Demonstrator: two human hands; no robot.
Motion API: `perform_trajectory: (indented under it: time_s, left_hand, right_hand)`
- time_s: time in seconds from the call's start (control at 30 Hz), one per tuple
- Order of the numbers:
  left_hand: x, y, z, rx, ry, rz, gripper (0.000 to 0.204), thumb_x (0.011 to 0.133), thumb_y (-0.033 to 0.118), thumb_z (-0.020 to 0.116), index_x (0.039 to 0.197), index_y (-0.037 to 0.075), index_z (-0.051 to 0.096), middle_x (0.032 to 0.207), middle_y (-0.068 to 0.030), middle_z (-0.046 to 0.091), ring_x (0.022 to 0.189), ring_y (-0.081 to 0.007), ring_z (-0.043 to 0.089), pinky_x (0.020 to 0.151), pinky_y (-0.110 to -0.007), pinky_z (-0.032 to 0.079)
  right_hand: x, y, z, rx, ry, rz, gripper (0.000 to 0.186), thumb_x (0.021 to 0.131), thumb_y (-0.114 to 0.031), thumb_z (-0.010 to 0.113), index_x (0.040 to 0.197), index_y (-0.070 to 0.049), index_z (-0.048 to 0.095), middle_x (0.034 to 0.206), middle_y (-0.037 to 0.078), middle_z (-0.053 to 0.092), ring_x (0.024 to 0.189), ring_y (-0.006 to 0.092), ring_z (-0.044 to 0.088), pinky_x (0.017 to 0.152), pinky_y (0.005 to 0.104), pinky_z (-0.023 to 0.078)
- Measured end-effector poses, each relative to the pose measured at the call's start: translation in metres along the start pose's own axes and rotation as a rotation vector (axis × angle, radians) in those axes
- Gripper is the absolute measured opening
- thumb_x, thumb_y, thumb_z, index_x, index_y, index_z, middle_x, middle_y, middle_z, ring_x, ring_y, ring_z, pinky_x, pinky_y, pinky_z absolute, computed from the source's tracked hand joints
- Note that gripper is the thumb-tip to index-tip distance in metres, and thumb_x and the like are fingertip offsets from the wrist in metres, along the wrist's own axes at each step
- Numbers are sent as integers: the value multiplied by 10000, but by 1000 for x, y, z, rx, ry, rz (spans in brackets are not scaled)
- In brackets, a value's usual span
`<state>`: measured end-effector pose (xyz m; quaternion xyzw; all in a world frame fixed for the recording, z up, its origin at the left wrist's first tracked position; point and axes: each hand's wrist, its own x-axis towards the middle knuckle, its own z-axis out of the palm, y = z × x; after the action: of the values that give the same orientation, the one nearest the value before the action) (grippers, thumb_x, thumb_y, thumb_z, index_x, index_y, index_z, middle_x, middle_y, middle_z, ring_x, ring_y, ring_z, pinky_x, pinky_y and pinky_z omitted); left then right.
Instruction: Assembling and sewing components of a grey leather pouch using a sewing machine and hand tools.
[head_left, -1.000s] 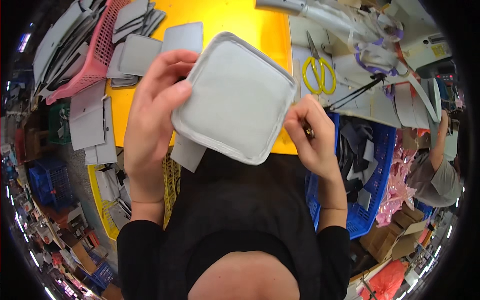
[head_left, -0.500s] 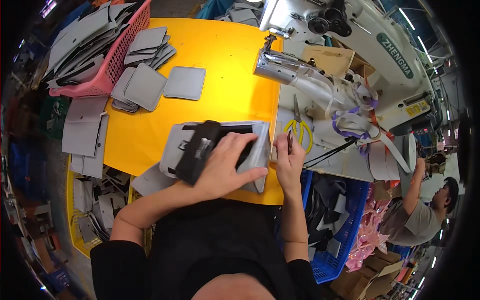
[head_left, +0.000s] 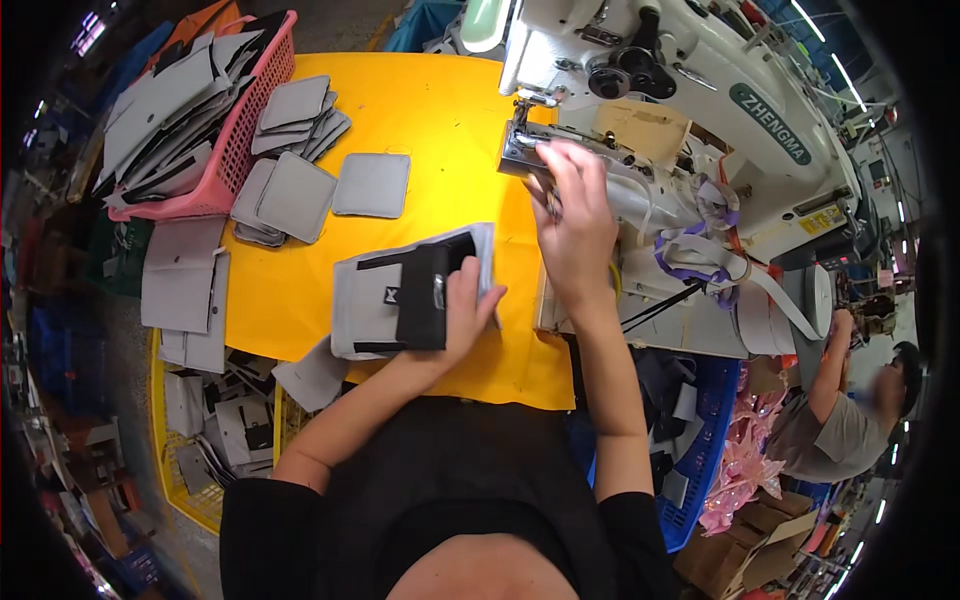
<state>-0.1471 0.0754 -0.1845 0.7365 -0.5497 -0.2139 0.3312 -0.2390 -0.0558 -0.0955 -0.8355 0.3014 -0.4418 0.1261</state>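
Note:
A flat grey pouch (head_left: 365,310) with a black strap panel (head_left: 422,300) lies slightly tilted on the yellow tabletop. At its right side my left hand (head_left: 455,320) is closed on it, fingers over the black part and thumb by the edge. My right hand (head_left: 578,230) is raised in front of the sewing machine's narrow metal arm (head_left: 530,155). Its fingers are bent round a small dark pointed tool (head_left: 550,197), mostly hidden by them. Yellow-handled scissors (head_left: 615,280) show only as a sliver behind that wrist.
Square grey pieces (head_left: 372,185) lie singly and in stacks on the yellow tabletop (head_left: 430,110). A pink basket (head_left: 225,165) of grey panels stands far left. Yellow and blue crates (head_left: 715,440) flank me below the table. Another person (head_left: 835,420) works at the right.
My right hand has risen from beside the pouch to the machine's arm, covering the scissors. The pouch has shifted left and turned, with my left hand now at its right edge.

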Motion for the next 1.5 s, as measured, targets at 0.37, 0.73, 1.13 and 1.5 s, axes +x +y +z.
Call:
perform_trajectory:
  time_s: [0.37, 0.73, 1.13, 1.5]
  left_hand:
    - [35, 68, -140, -133, -69, 187, 207, 908, 186, 659, 963, -13, 646, 794, -88, 641, 653, -206, 556, 660, -320, 476]
    - [157, -18, -98, -554, -48, 370, 185, 965, 87, 572, 829, -20, 640, 769, -112, 640, 684, -175, 614, 686, -259, 503]
    - [153, 18, -76, -771, -80, 92, 309, 892, 205, 702, 1079, -10, 580, 1009, -149, 660, 921, -205, 635, 820, -314, 514]
    - [149, 46, -56, -388, 6, 27, 736, 837, 314, 789, 1376, -48, 442, 1294, -249, 536, 1191, -285, 554, 1035, -422, 440]
  right_hand:
    - [20, 2, 0, -293, -150, 102, 534, 747, 3, 686, 1257, -131, 597, 1180, 9, 589, 839, 246, 664, 691, 349, 535]
    - [-31, 12, -38, -102, -76, -4, 519, 685, 126, 660, 1156, -93, 658, 1238, 3, 622, 758, 151, 636, 608, 257, 510]
    - [-46, -1, -120, -113, -216, 149, 445, 720, 147, 635, 1122, -38, 690, 1112, 45, 693, 755, 122, 600, 614, 210, 462]
    - [49, 6, -84, -265, -319, 60, 331, 931, -226, 645, 1225, -77, 608, 981, 84, 647, 688, 243, 627, 656, 355, 494]
